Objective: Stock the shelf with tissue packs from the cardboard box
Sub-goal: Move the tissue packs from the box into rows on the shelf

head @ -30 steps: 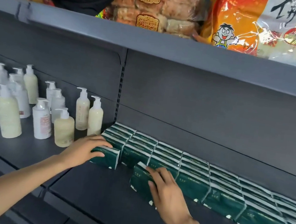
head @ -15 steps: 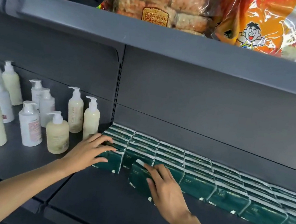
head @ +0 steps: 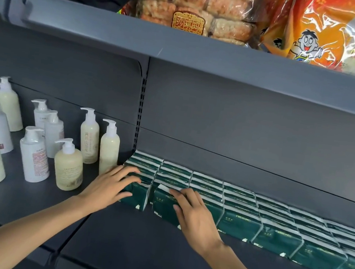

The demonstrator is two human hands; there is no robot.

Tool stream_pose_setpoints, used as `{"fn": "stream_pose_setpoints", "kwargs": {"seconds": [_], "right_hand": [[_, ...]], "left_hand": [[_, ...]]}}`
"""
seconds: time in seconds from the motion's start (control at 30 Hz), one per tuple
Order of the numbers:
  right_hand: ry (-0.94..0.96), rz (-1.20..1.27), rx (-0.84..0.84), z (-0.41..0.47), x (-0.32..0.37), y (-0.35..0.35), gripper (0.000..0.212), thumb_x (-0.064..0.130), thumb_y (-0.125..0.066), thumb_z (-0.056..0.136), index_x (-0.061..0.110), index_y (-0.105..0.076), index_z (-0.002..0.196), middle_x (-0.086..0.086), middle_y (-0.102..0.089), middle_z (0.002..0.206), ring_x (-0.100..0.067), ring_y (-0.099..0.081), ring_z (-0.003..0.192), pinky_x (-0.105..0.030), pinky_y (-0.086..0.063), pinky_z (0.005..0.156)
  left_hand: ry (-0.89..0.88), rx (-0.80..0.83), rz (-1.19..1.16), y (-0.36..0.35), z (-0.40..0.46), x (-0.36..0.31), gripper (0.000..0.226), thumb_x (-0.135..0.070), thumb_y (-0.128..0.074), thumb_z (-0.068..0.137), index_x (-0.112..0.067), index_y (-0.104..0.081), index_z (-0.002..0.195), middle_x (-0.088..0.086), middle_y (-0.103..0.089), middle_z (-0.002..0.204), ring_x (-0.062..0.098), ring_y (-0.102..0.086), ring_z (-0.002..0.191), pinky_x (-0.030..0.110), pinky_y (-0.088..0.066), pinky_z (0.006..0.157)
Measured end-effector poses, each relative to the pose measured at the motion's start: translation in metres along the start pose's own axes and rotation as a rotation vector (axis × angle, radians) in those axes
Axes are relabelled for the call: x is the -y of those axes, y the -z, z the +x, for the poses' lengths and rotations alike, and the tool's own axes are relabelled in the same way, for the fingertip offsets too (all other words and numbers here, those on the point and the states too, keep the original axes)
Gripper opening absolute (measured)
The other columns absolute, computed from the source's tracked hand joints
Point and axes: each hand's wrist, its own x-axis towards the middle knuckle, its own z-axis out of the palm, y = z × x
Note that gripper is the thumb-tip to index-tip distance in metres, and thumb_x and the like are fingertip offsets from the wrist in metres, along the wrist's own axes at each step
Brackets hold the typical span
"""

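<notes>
On the shelf (head: 156, 251), both hands touch tissue packs (head: 274, 217).

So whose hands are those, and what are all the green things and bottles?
There is no robot here. The picture comes from a camera on a person's head, looking down at their own two hands. The left hand rests on the end green tissue pack, and the right hand lies with straight fingers on the pack beside it, pressing both into the row of tissue packs on the grey shelf. To the left stand pump bottles of cream-coloured liquid. On the shelf above lie snack bags. The cardboard box is not in view.
</notes>
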Motion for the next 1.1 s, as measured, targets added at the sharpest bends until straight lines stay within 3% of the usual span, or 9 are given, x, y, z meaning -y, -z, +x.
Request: {"fn": "stream_pose_setpoints", "kwargs": {"seconds": [0.23, 0.47, 0.7, 1.1], "right_hand": [[0.052, -0.055, -0.078, 0.017, -0.005, -0.031, 0.039, 0.016, -0.047, 0.103, 0.017, -0.048, 0.142, 0.003, -0.050, 0.121, -0.016, -0.045, 0.109, -0.028, -0.043, 0.100], [0.006, -0.169, -0.126, 0.012, -0.013, -0.058, 0.041, 0.018, -0.058, 0.096, 0.019, -0.051, 0.137, -0.002, -0.050, 0.121, -0.022, -0.045, 0.107, -0.039, -0.048, 0.091], [0.002, -0.189, -0.105, 0.012, -0.019, -0.057, 0.052, 0.033, -0.067, 0.090, 0.022, -0.049, 0.137, -0.005, -0.044, 0.137, -0.024, -0.044, 0.122, -0.037, -0.042, 0.102], [0.052, -0.197, -0.103, 0.023, -0.028, -0.061, 0.052, 0.030, -0.074, 0.084, 0.020, -0.053, 0.131, 0.001, -0.051, 0.125, -0.021, -0.051, 0.112, -0.033, -0.048, 0.094]], "left_hand": [[0.053, -0.030, -0.065, -0.001, -0.003, -0.009, 0.045, -0.038, -0.069, 0.090, -0.024, -0.055, 0.131, -0.008, -0.046, 0.138, 0.010, -0.050, 0.123, 0.028, -0.051, 0.098], [0.075, -0.012, -0.122, -0.001, -0.006, -0.011, 0.048, -0.037, -0.068, 0.091, -0.028, -0.052, 0.135, -0.012, -0.041, 0.141, 0.007, -0.045, 0.129, 0.024, -0.049, 0.100], [0.088, -0.026, -0.151, 0.000, -0.011, -0.002, 0.054, -0.040, -0.068, 0.091, -0.028, -0.049, 0.140, -0.012, -0.040, 0.145, 0.009, -0.041, 0.133, 0.030, -0.037, 0.113], [0.179, -0.008, -0.147, -0.006, -0.008, 0.001, 0.050, -0.038, -0.071, 0.089, -0.028, -0.051, 0.134, -0.014, -0.042, 0.138, 0.007, -0.045, 0.125, 0.025, -0.053, 0.092]]}}
